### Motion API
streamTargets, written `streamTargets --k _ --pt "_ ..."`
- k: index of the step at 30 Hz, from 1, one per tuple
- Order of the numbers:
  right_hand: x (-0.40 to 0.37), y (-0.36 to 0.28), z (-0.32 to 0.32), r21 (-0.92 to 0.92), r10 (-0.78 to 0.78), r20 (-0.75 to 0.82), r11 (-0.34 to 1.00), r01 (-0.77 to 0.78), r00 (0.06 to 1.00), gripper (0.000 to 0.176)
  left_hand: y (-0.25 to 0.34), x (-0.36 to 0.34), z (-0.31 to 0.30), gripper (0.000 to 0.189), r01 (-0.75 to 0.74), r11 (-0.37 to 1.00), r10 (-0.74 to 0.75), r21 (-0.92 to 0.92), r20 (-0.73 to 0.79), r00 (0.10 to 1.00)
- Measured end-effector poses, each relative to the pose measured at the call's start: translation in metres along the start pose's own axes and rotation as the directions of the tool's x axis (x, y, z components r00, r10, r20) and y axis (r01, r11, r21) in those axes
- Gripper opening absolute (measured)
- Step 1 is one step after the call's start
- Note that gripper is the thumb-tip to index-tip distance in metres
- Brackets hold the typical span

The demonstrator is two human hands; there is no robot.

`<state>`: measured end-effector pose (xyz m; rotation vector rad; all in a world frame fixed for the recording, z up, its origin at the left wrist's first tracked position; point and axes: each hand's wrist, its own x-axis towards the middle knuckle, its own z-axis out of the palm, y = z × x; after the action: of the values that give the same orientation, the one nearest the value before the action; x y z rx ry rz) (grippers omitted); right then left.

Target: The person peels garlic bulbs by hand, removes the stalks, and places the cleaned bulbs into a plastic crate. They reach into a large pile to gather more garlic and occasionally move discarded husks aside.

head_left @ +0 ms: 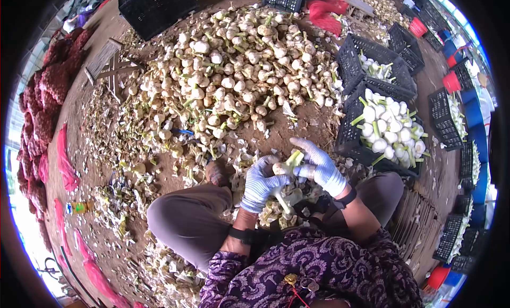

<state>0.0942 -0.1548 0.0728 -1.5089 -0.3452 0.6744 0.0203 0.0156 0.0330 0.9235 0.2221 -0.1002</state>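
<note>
Both my hands wear striped, light-coloured gloves and meet above my lap. My left hand (pixel 260 184) is closed round a garlic bulb (pixel 281 169) with a pale green stem pointing up and right. On the right, my right hand (pixel 322 170) pinches at the stem side of that bulb, its index finger stretched out. Below my left hand a white stalk (pixel 283 201) slants down over peelings. In front of me spreads a large heap of unpeeled garlic (pixel 239 69). Clean white garlic (pixel 390 127) fills a black crate (pixel 348 143) to the right.
Another black crate (pixel 353 55) behind holds a little garlic. A small wooden stool (pixel 111 69) stands at the far left, near red mesh sacks (pixel 48 90). Peelings (pixel 122 201) litter the ground at left. More crates (pixel 446 116) line the right side.
</note>
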Motion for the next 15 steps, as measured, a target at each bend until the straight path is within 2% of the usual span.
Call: streamTargets --k 1,2,3,4,5,6,7,8,9,10,11,12,13,14,15 --pt "-0.002 0.0 0.001 0.178 0.137 -0.04 0.976 -0.128 0.99 0.041 -0.001 0.0 0.001 0.045 0.002 1.0 -0.002 0.0 0.005 1.0" --pt "0.003 0.01 0.002 0.093 0.038 -0.108 0.995 -0.028 0.993 0.039 0.0 0.0 0.003 0.045 -0.062 0.992 0.061 0.113 0.011 0.998" --pt "0.002 0.016 -0.001 0.092 0.036 -0.111 0.995 -0.026 0.993 0.039 0.002 0.0 0.005 0.044 -0.123 0.966 0.12 0.226 0.024 0.992" --pt "0.001 0.021 -0.002 0.24 0.196 -0.077 0.955 -0.172 0.978 0.034 0.004 -0.002 0.008 0.046 -0.091 0.917 0.098 0.387 0.001 0.995" --pt "0.001 0.021 0.0 0.376 0.345 -0.018 0.872 -0.313 0.938 0.029 0.001 0.0 0.006 0.046 -0.09 0.918 0.097 0.387 0.002 0.995" --pt "0.003 0.037 0.004 0.425 0.106 -0.041 0.902 -0.078 0.994 0.016 -0.006 0.002 0.003 0.046 -0.202 0.804 0.201 0.56 0.065 0.978" --pt "0.001 0.041 0.003 0.426 0.106 -0.042 0.901 -0.078 0.993 0.016 -0.009 0.003 0.0 0.047 -0.305 0.645 0.287 0.701 0.148 0.947" --pt "-0.001 0.038 0.003 0.459 0.156 -0.041 0.88 -0.12 0.987 0.013 -0.008 0.0 0.002 0.046 -0.234 0.773 0.226 0.589 0.089 0.97" --pt "-0.003 0.034 0.003 0.489 0.208 -0.035 0.857 -0.165 0.978 0.01 -0.006 -0.002 0.003 0.046 -0.233 0.774 0.227 0.589 0.086 0.97" --pt "-0.003 0.028 0.002 0.489 0.169 0.033 0.857 -0.163 0.985 0.014 -0.003 -0.005 0.003 0.045 -0.111 0.918 0.105 0.38 0.035 0.994" --pt "-0.002 0.022 -0.001 0.49 0.169 0.034 0.856 -0.164 0.985 0.014 0.0 -0.007 0.003 0.044 0.025 0.989 -0.028 0.146 0.018 0.999" --pt "-0.002 0.016 -0.006 0.433 0.206 0.112 0.87 -0.235 0.972 0.016 -0.004 -0.005 -0.002 0.046 0.062 0.997 -0.062 0.034 0.009 0.998" --pt "-0.003 0.01 -0.007 0.369 0.247 0.186 0.879 -0.301 0.951 0.018 -0.007 -0.003 -0.007 0.046 0.065 0.997 -0.065 0.035 0.009 0.998" --pt "-0.006 0.001 -0.005 0.205 0.249 0.151 0.939 -0.276 0.957 0.025 -0.007 -0.003 -0.01 0.043 0.098 0.995 -0.098 0.006 0.023 0.995" --pt "-0.004 0.002 -0.005 0.208 0.251 0.149 0.938 -0.279 0.956 0.025 -0.006 -0.004 -0.012 0.041 0.132 0.991 -0.132 -0.022 0.039 0.991"
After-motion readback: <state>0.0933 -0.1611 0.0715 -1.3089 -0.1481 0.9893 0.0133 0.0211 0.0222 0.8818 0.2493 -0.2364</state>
